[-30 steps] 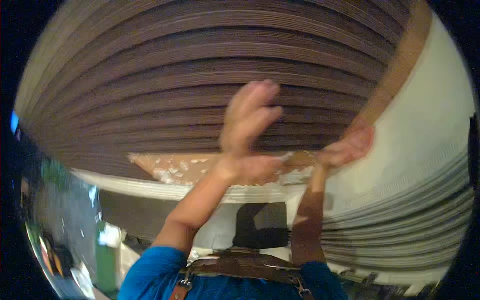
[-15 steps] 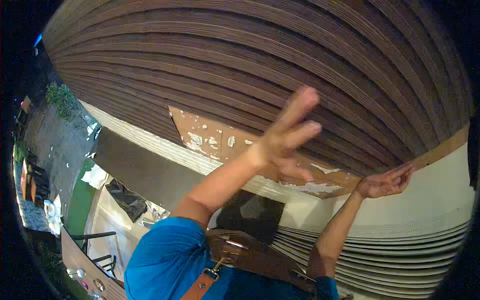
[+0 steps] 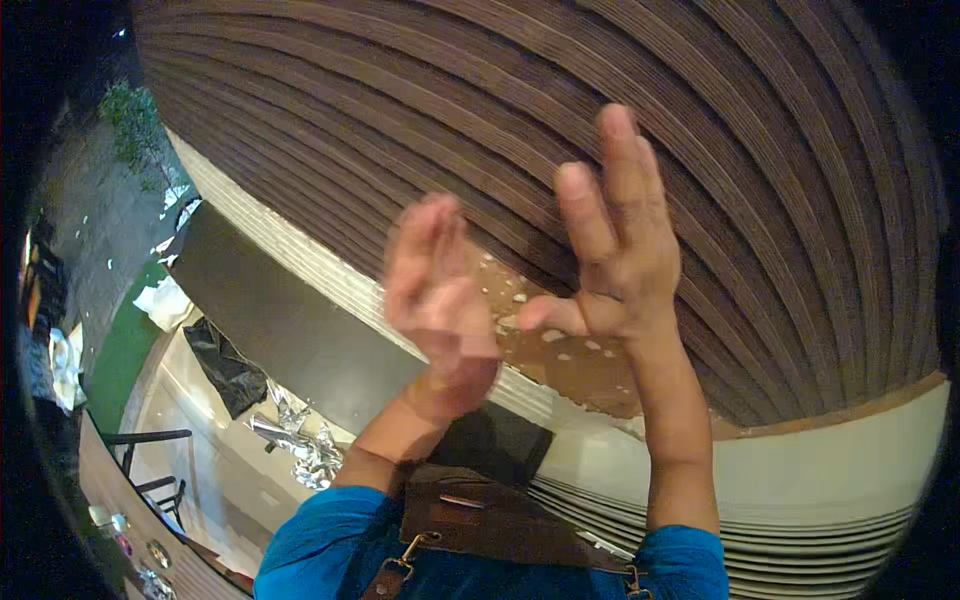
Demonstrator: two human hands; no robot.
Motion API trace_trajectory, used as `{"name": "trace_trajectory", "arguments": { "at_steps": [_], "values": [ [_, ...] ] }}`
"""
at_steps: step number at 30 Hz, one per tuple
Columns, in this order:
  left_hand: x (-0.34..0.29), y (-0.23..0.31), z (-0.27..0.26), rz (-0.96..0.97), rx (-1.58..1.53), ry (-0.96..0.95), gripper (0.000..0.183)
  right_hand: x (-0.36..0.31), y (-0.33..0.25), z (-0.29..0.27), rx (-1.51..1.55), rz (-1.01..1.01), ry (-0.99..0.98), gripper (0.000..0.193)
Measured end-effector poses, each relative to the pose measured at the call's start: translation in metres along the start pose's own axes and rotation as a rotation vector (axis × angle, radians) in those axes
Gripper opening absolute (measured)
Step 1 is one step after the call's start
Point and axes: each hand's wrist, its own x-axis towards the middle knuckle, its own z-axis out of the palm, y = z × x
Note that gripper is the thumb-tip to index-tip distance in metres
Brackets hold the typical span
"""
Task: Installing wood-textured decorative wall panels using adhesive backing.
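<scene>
Holding left hand [image 3: 440,295] and right hand [image 3: 632,255] up, apart, before a brown ribbed wall [image 3: 400,110].
Spreading the right wide, with thumb out to the left; showing the left blurred, with fingers close together, too unclear to tell whether pinching anything. Facing a white-flecked brown strip [image 3: 575,372] between and beyond both, along the wall's near edge, with crumpled foil [image 3: 318,458] near left.

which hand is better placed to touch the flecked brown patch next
Probably the right hand: its thumb overlaps the flecked brown patch in view, fingers spread. The left hand, blurred, sits mostly left of it. Depth is unclear.
</scene>
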Motion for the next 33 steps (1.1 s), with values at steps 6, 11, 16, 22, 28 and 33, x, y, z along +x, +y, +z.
{"name": "trace_trajectory", "arguments": {
  "at_steps": [6,11,16,22,28,33],
  "values": [
    [0.124,-0.01,0.008,0.225,-0.292,0.088,0.113,0.015,-0.039,0.036,-0.138,-0.042,-0.576,0.081],
    [0.165,-0.029,0.047,0.123,-0.516,-0.457,0.117,-0.018,-0.033,0.043,0.088,-0.044,-0.258,0.059],
    [0.149,-0.042,0.035,-0.061,-0.48,-0.684,0.091,-0.031,-0.031,0.032,0.413,0.174,-0.123,0.061],
    [0.129,-0.04,-0.025,-0.157,-0.069,-1.012,0.066,0.033,-0.045,-0.025,0.597,0.464,0.214,0.093],
    [0.117,-0.031,-0.051,-0.146,-0.012,-1.107,0.05,0.126,-0.018,-0.04,0.62,0.348,-0.012,0.093],
    [0.117,-0.028,-0.062,-0.286,0.068,-1.194,0.041,0.154,0.006,0.001,0.55,0.413,0.072,0.082]
  ]
}}
